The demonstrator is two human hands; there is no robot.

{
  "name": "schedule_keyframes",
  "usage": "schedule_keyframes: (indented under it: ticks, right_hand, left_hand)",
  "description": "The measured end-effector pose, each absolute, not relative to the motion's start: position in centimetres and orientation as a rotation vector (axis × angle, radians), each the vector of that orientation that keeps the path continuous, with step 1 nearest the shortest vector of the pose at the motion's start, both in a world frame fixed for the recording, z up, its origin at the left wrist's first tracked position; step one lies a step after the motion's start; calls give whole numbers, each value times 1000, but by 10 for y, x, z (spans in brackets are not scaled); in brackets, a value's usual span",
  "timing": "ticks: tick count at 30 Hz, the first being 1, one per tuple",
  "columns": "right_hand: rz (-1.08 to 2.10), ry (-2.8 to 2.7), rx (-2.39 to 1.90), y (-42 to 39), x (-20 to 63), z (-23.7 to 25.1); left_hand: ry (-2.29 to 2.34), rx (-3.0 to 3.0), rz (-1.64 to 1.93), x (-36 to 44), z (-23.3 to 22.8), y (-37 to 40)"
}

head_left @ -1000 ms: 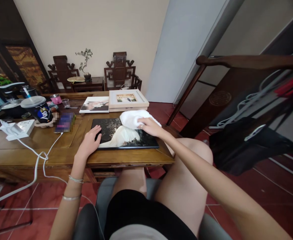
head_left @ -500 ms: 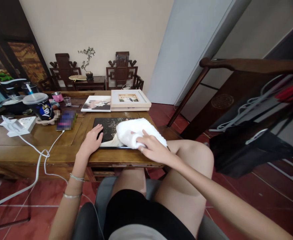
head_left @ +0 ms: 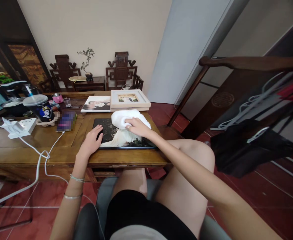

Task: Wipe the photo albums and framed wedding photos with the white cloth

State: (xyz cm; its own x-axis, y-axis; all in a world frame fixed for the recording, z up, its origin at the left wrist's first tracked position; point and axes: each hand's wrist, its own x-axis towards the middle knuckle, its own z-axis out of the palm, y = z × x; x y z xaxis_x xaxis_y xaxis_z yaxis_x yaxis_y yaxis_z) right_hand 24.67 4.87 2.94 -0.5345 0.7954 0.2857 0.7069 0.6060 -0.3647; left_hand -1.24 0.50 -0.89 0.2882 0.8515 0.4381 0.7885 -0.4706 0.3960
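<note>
Here, far to the left, a white power strip (head_left: 20, 126) lies on the wooden table (head_left: 24, 150), and a white cable (head_left: 40, 156) runs from it over the table's front edge. Just behind it stands a dark cup (head_left: 40, 108) with a lid and a straw. A phone (head_left: 66, 121) lies flat beside the cup.

Next comes the person's left hand (head_left: 91, 141). It lies flat, fingers spread a little, on the left edge of a dark photo board (head_left: 106, 131). It grips nothing; it just presses down. The board lies flat near the front edge of the table and shows a white shape on a black ground.

On the board's far part sits a white cloth (head_left: 123, 118), bunched up. The right hand (head_left: 136, 126) rests on top of the cloth, fingers curled over it and holding it against the board.

Behind the board, two more pictures lie on the table: a flat print (head_left: 96, 104) and a pale frame (head_left: 129, 98) just to its right.

To the right, well apart from the table, a dark bag (head_left: 248, 146) hangs from a wooden rail (head_left: 248, 62).
</note>
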Motion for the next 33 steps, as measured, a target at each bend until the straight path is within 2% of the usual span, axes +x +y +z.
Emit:
schedule_keyframes:
  ticks: [4,7,15,19,24,33]
  right_hand:
    - [169,-2414,-1302,73,230,31]
    - [154,-2461,-1317,62,227,29]
    - [295,-2582,-986,-58,247,36]
    - [388,-2617,-921,-86,257,45]
    - [395,-2564,-1006,-45,256,40]
    - [160,-2478,-1299,56,209,37]
  left_hand:
    - [1549,2442,943,-13,-8,5]
    - [1545,2436,951,-13,-9,5]
    - [1599,2432,901,-10,-7,2]
    - [1602,2425,911,-10,-6,0]
    - [1581,2409,933,-10,-7,1]
    - [1609,2418,872,-13,-12,6]
